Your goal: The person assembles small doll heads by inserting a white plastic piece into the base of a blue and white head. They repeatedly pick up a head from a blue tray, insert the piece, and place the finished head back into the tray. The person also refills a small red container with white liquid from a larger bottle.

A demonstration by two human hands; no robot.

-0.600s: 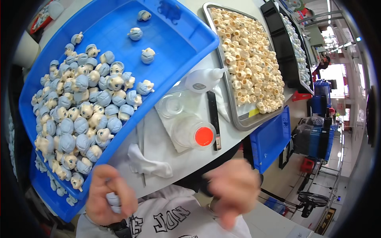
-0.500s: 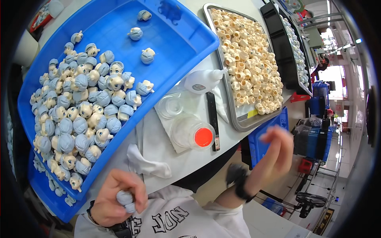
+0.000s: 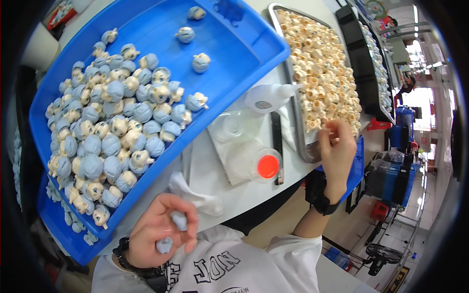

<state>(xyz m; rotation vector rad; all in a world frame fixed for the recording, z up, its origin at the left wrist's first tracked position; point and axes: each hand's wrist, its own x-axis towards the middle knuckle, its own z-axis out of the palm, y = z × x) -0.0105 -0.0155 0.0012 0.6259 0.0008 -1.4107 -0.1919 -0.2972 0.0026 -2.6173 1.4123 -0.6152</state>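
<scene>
Pieces (image 3: 180, 221), blue, held in curled left hand (image 3: 155, 228), seven o'clock, right hand (image 3: 338, 147) at cream parts (image 3: 322, 73), three o'clock, grip unclear.

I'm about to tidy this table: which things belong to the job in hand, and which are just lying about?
Likely part of the job:
blue-grey pieces, held in the left hand
cream pieces in the metal tray, at the right hand
blue-haired heads in the blue tray, matching in colour

Untouched, perhaps just lying about:
white cloth
black stick
squeeze bottle
</scene>
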